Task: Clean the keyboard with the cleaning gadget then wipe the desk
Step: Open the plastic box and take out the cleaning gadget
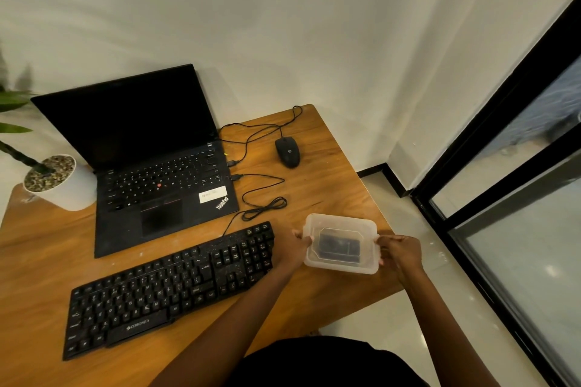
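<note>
A black keyboard (169, 286), speckled with crumbs, lies slanted on the wooden desk (330, 173). To its right I hold a translucent plastic box (341, 226) with a lid on, a dark object (339, 245) showing through it. My left hand (297, 245) grips the box's left edge and my right hand (399, 253) grips its right edge. The box sits at the desk's right side, just above or on the surface; I cannot tell which.
An open black laptop (151, 166) stands behind the keyboard. A black mouse (287, 151) and loose cables (264, 203) lie at the back right. A white plant pot (59, 182) sits at the left. A dark-framed glass door (503, 198) is to the right.
</note>
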